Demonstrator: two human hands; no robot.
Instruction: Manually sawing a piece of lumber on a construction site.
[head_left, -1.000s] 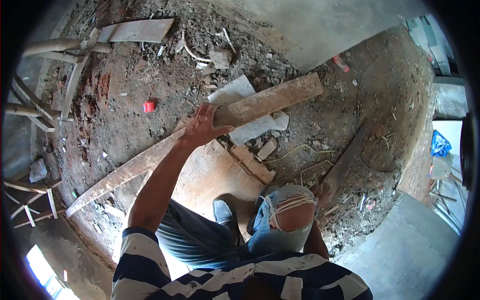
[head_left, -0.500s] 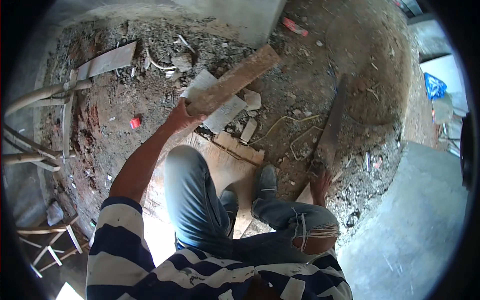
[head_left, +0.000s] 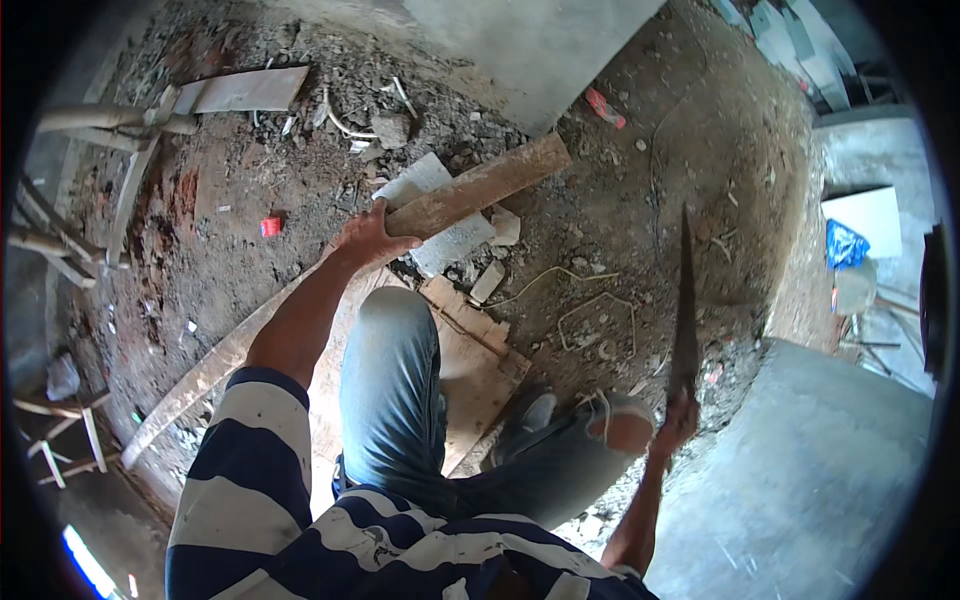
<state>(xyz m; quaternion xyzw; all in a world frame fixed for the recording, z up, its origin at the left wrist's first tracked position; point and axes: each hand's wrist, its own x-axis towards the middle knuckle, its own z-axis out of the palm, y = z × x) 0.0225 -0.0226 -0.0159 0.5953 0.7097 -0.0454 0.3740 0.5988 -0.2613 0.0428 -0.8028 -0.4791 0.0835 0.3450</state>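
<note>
My left hand [head_left: 374, 236] grips a long, dirty wooden plank [head_left: 485, 188] that lies diagonally over a pale slab [head_left: 447, 244] and reaches to the lower left. Beside it, my left knee is raised above a piece of broken plywood [head_left: 463, 359]. My right hand [head_left: 678, 426] is closed on a dark handsaw [head_left: 685, 316], held out to the right of my right knee with its blade pointing away from me. Torn jeans show skin at that knee.
Crossed wooden poles [head_left: 130, 200] stand at the left. Rubble, white offcuts, wire [head_left: 560, 268], a small red object [head_left: 271, 227] and a red scrap [head_left: 606, 109] lie on the dirt. A concrete block face rises behind, a blue bag [head_left: 846, 243] sits right, and grey concrete [head_left: 791, 461] fills the lower right.
My left knee has come up beside the plank. My right hand has risen and moved right with the saw, whose blade now stands more steeply in the picture.
</note>
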